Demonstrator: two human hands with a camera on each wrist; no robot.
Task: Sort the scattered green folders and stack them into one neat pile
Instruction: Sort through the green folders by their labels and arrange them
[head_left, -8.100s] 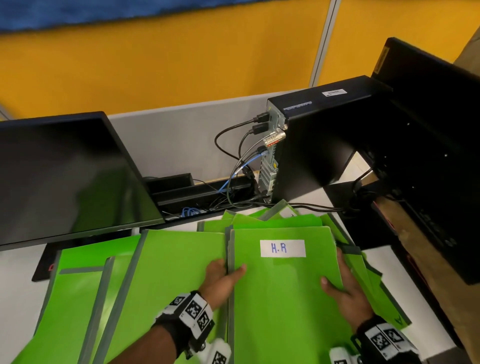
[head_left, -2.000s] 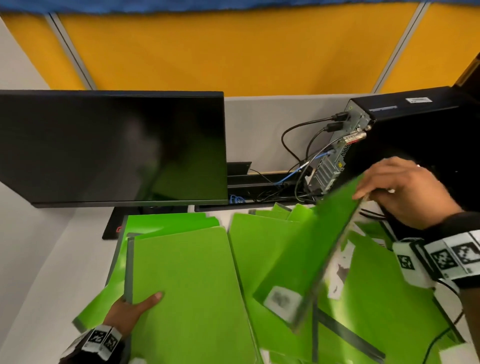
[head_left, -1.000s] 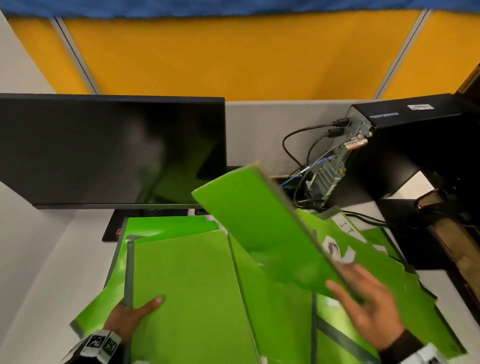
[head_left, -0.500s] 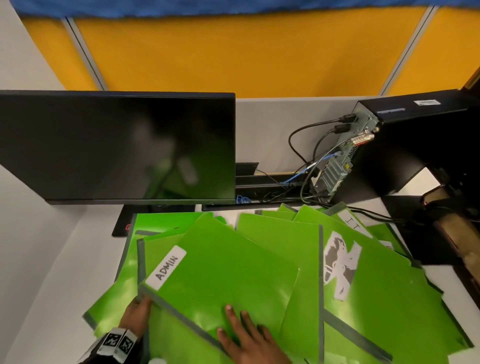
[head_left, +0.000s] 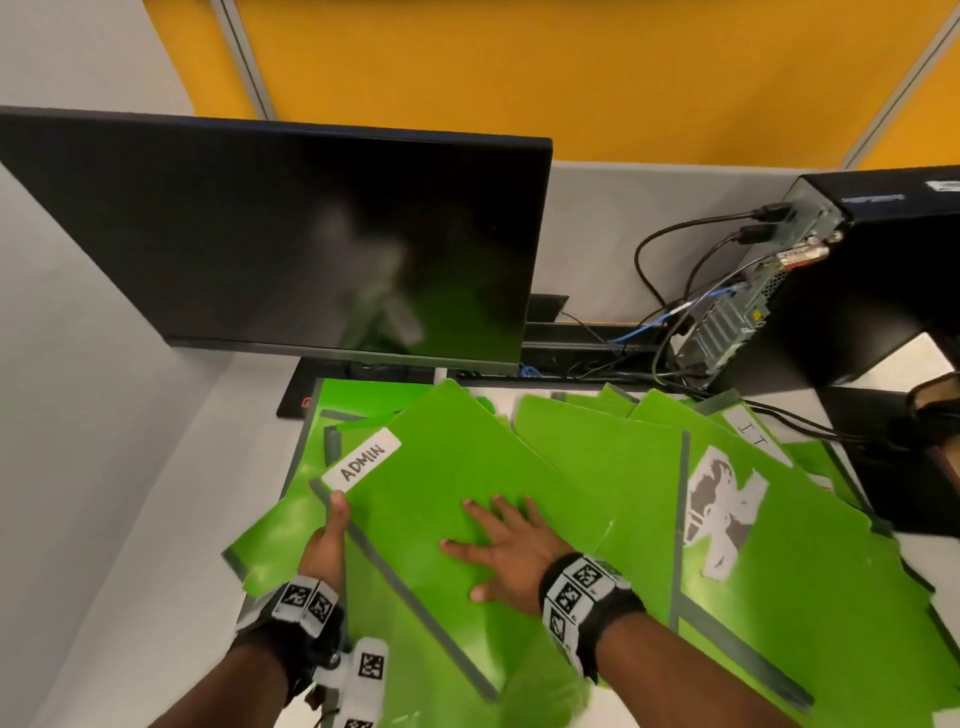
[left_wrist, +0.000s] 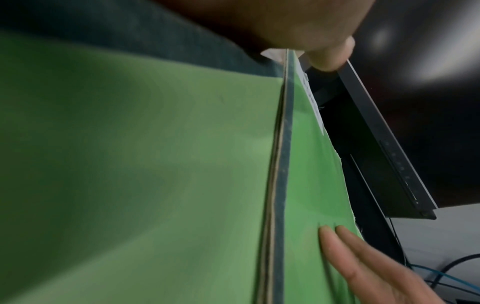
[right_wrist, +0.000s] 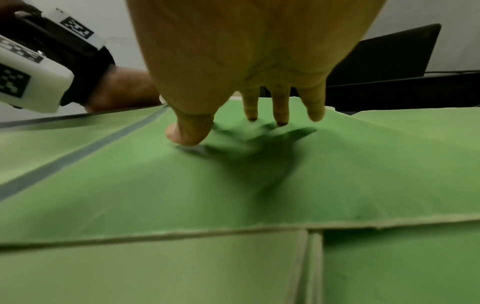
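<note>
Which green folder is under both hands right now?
The ADMIN folder, lying skewed on top of the left pile. The right hand presses flat on its cover; the left hand holds its grey spine corner.

Left hand (left_wrist: 298, 30) thumb pinches green folder (left_wrist: 311, 174) corner; other fingers (left_wrist: 345, 246) flat on cover.

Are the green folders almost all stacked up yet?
Not yet. A small pile has started on the left by the monitor. In hand: the ADMIN folder lies crooked on it, the right hand pressing flat on its cover, the left hand at its spine corner. Left to do: square it up, then gather the folders fanned out on the right, including the IT one.
</note>
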